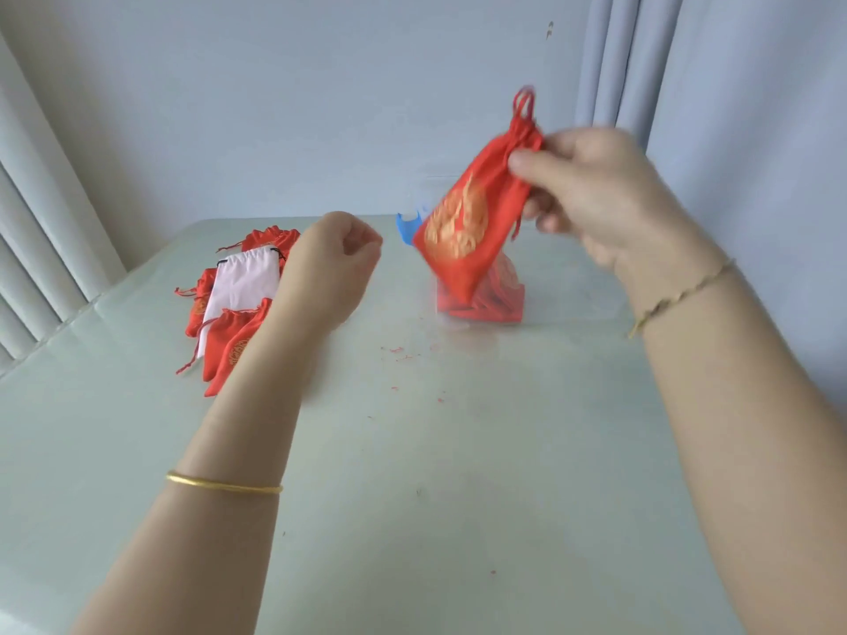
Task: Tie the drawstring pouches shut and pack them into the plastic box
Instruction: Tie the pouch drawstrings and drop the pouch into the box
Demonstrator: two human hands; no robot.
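Your right fingers (534, 165) pinch the gathered neck of a red satin drawstring pouch with gold embroidery (467, 222), cord loops sticking up above your right hand (596, 194). The pouch hangs tilted in the air over a clear plastic box (481, 300) on the far right of the pale glossy worktop (412, 451), red fabric already inside it. Your left hand (334, 263) hovers with fingers curled loosely, holding nothing, just beside a heap of red pouches (229, 346) and one white fabric pouch (240, 281) at far left.
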